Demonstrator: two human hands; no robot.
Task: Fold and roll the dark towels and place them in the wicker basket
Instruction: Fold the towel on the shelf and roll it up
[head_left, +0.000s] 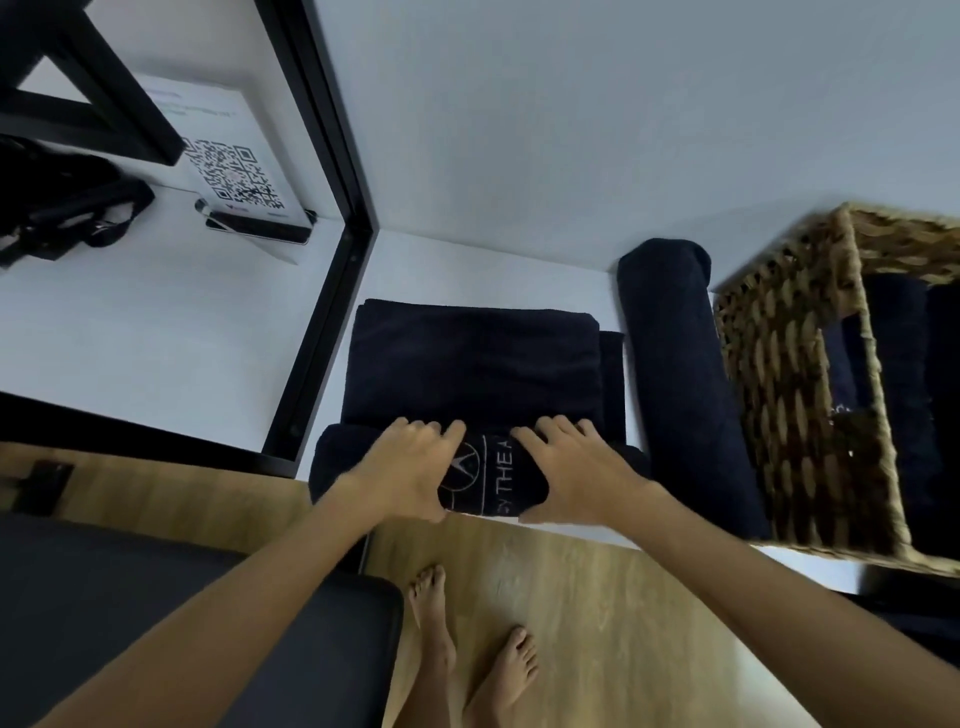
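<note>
Fingers (436, 428) of the left hand (405, 462) curl over the rolled near end of the towel (467, 358), thumb under the roll's near edge; the right hand (571, 465) grips the same roll beside it, white lettering showing between them. The towel's flat part lies on the white bench (156, 322). Right of it rests a rolled towel (685, 374), touching the basket (789, 374), which holds more dark towels.
</note>
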